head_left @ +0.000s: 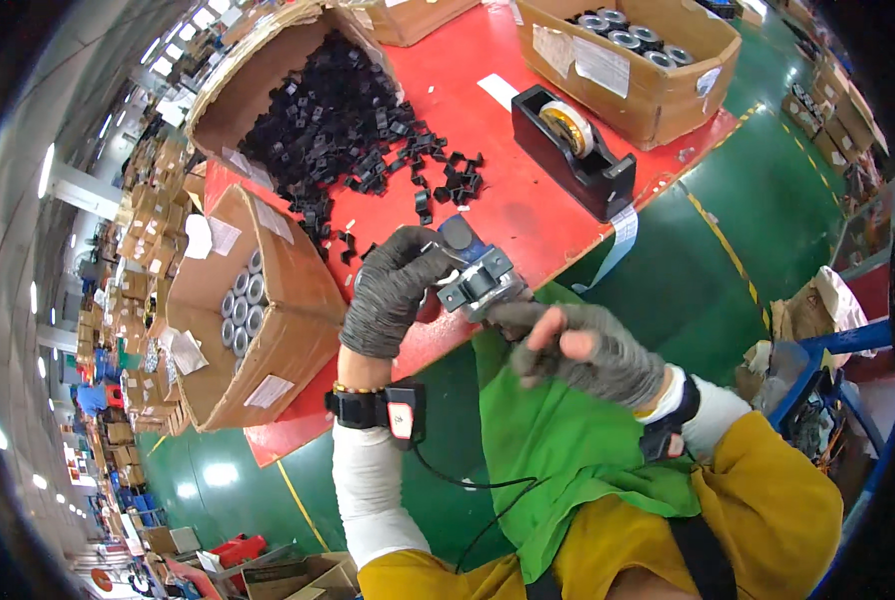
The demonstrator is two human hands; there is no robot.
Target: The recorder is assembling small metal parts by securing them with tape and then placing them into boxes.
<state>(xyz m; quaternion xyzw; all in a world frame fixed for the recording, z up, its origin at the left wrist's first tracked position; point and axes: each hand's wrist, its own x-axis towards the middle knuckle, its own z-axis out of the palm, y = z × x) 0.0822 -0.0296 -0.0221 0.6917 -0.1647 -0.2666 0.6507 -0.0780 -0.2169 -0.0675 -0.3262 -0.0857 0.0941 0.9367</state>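
Observation:
My left hand (393, 292), in a grey knit glove, grips a small silver metal part (490, 283) fitted with a black plastic clip (463, 292). A dark blue piece (460, 236) shows beside the clip, against my left fingers. From the other side comes my right hand (593, 352), also gloved, its fingers curled and its bare fingertips showing. One of its gloved fingers presses the lower side of the metal part; some fingers are slightly blurred. Beyond my hands, loose black clips (458, 180) lie on the red tabletop (503, 215), spilling out of a tipped cardboard box (230, 92).
A black tape dispenser (603, 182) stands at the table's right edge, a strip hanging off it. Cardboard boxes with silver-ended cylinders stand at left (303, 315) and far right (608, 75). A cable (478, 485) trails from my left wrist over the green apron (538, 440).

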